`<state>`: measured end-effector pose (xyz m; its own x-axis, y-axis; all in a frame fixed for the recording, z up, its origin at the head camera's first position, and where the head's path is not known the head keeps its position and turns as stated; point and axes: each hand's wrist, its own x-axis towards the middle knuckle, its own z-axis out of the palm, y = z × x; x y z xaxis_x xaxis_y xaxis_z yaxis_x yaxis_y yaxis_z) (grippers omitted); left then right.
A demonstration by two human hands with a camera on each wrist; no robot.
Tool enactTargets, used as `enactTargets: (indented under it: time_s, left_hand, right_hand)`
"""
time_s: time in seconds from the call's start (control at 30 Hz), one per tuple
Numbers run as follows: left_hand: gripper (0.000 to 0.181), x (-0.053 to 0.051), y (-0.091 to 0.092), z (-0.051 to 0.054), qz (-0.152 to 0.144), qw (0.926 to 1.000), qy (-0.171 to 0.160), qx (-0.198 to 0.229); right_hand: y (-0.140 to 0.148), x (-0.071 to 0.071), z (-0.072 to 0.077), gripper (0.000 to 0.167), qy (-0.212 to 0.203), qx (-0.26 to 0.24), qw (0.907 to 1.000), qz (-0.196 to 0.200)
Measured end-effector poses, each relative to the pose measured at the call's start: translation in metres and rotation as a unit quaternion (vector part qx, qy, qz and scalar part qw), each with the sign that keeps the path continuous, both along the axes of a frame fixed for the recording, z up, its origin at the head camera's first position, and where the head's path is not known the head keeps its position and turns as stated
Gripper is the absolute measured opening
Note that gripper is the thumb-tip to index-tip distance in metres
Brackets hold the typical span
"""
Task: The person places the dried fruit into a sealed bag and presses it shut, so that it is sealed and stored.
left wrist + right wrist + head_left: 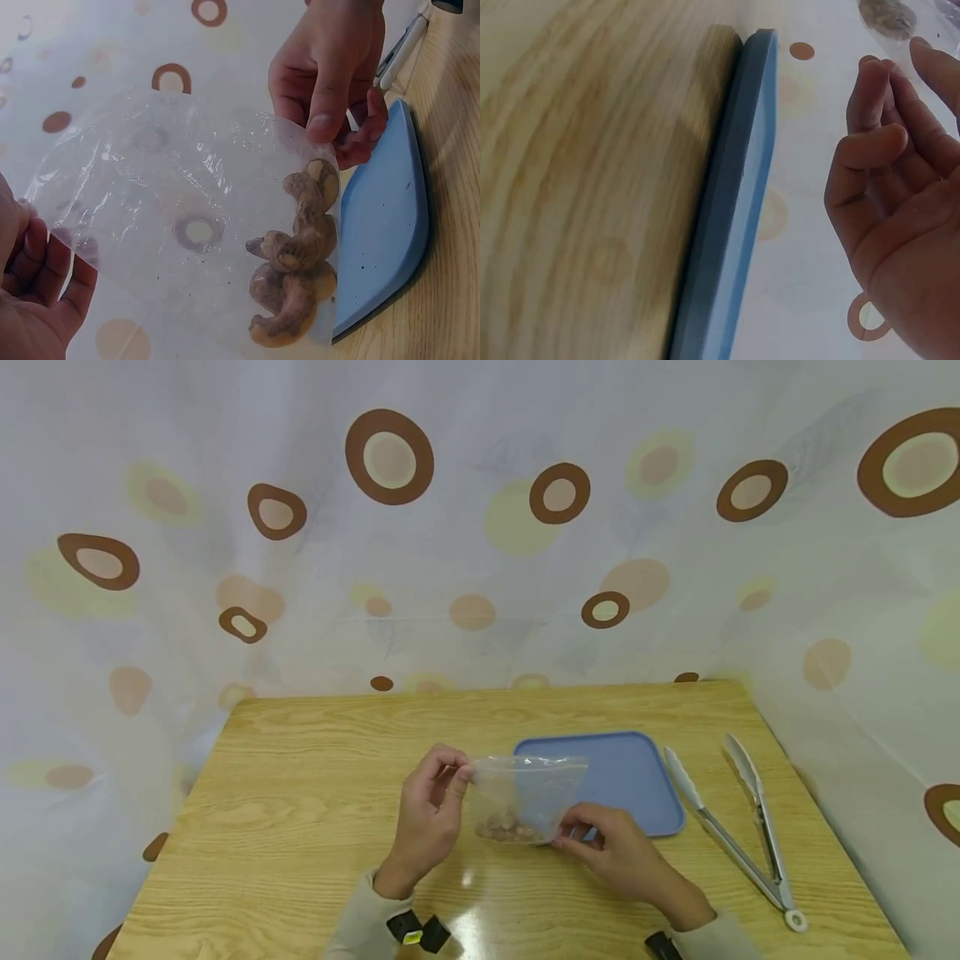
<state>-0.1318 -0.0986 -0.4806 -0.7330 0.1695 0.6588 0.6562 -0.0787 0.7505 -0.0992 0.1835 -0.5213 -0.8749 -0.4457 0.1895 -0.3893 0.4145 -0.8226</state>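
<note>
A clear zip bag hangs upright between both hands, above the table and in front of the tray. Several brown, skin-on cashews lie along its bottom edge. At the bag's upper left corner, my left hand pinches the plastic between thumb and fingers. My right hand pinches the lower right corner, beside the nuts. In the right wrist view the right hand shows curled fingers, with only a small part of the bag in sight at the top corner.
Behind the bag a blue tray lies on the wooden table, with small dark specks on it. Metal tongs lie spread to the right of the tray. A patterned curtain surrounds the table's back and sides.
</note>
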Motion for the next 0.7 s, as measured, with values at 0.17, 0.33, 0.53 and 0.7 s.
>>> enactTargets:
  time_s: [0.17, 0.33, 0.53, 0.7]
  left_hand:
    - [0.013, 0.0, 0.0, 0.001, -0.003, 0.9999, -0.004, 0.009]
    - [0.007, -0.001, -0.002, 0.002, 0.005, 0.9998, -0.008, 0.02]
    - [0.004, -0.004, -0.009, 0.009, 0.024, 0.9995, 0.018, 0.013]
    - [0.01, -0.006, -0.01, 0.016, 0.027, 0.999, 0.035, 0.005]
  right_hand:
    - [-0.003, 0.002, -0.004, 0.004, -0.017, -0.019, 0.9997, -0.003]
    - [-0.001, 0.009, -0.004, 0.006, -0.028, -0.079, 0.9965, 0.002]
    - [0.001, 0.016, -0.001, 0.013, -0.005, -0.106, 0.9943, 0.009]
    - [0.002, 0.02, -0.003, 0.019, 0.034, -0.099, 0.9945, 0.001]
